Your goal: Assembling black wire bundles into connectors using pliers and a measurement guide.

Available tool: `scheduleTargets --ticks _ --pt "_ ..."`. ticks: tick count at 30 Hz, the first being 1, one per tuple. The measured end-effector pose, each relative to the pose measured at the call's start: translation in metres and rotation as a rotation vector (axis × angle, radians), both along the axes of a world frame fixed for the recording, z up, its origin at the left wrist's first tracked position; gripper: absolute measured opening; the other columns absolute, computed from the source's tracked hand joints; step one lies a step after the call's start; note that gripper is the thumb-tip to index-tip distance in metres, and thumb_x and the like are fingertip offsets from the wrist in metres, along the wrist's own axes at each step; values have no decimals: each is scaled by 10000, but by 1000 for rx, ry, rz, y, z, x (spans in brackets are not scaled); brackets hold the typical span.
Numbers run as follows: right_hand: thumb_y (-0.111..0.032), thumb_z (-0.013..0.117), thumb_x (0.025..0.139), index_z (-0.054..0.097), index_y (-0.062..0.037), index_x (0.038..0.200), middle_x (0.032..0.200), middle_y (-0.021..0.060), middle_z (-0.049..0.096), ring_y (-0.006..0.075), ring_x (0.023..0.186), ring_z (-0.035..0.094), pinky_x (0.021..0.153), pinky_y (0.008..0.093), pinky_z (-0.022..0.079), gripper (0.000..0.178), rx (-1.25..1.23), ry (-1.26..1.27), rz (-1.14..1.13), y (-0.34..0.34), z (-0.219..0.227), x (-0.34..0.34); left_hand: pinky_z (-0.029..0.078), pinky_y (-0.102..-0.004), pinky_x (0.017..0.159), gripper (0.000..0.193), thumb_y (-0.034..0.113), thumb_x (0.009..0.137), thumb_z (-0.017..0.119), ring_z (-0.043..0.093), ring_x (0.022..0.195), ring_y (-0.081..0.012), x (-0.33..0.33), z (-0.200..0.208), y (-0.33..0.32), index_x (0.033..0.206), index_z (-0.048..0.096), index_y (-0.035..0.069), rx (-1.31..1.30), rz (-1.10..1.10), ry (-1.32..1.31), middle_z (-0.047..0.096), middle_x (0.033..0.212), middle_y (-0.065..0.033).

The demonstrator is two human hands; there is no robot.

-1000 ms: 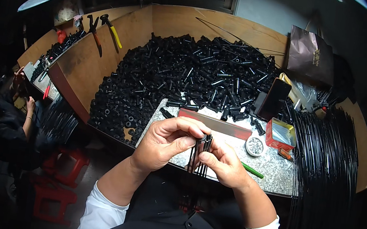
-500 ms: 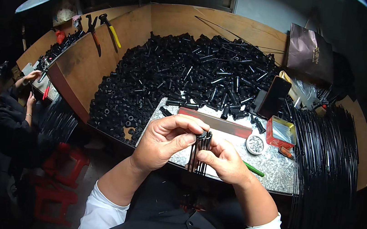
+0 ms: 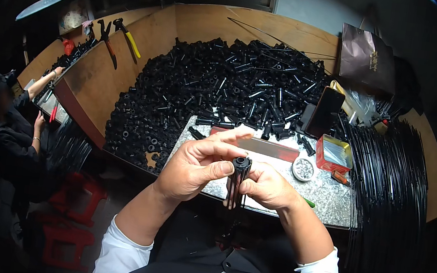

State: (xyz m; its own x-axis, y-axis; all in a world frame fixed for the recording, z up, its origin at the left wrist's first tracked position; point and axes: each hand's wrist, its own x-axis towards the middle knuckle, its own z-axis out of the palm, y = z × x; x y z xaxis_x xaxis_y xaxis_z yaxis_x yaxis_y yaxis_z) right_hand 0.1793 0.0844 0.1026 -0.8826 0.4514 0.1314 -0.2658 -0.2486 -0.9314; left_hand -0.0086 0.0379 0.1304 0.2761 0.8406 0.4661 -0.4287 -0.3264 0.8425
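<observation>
The left hand (image 3: 187,165) has thumb and forefinger narrowly parted on the top of a black tube (image 3: 238,180), held upright at the near edge of the counter (image 3: 328,202), while the right hand (image 3: 272,187) has its fingers closed on the tube's side. Black parts (image 3: 219,82) heap toward the far edge; a tin (image 3: 330,163) stands near dark rods (image 3: 386,195) along the right edge.
</observation>
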Motion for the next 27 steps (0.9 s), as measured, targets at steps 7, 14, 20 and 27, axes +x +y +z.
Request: scheduleTargets --ticks 7,14,20,27 --pt "-222 676 862 603 6 1020 827 90 650 194 756 651 705 322 537 287 9 30 111 -1 1 -3 368 -404 1042 258 84 842 678 483 1228 -281 -2 -2 9 1089 658 7 10 -228 -73 500 1316 -233" --pt "-18 659 848 534 -15 822 832 80 623 122 749 616 683 266 530 127 234 -48 -518 -22 22 -5 521 -259 811 453 101 837 711 629 948 -145 -8 19 2 1187 453 -28 -152 111 79 624 1064 -144" --pt "-9 696 821 428 -45 743 736 7 500 33 672 460 538 207 383 282 658 -226 -670 -22 10 -17 542 -236 683 331 50 790 732 672 749 -119 0 17 -8 1059 569 -54 55 500 463 694 844 -115" --pt "-77 597 919 494 -27 810 846 43 611 89 801 595 721 254 500 159 428 -202 -463 -24 -1 -11 533 -249 700 250 8 770 720 671 777 -132 -6 26 -18 1008 662 -42 195 511 660 697 849 -107"
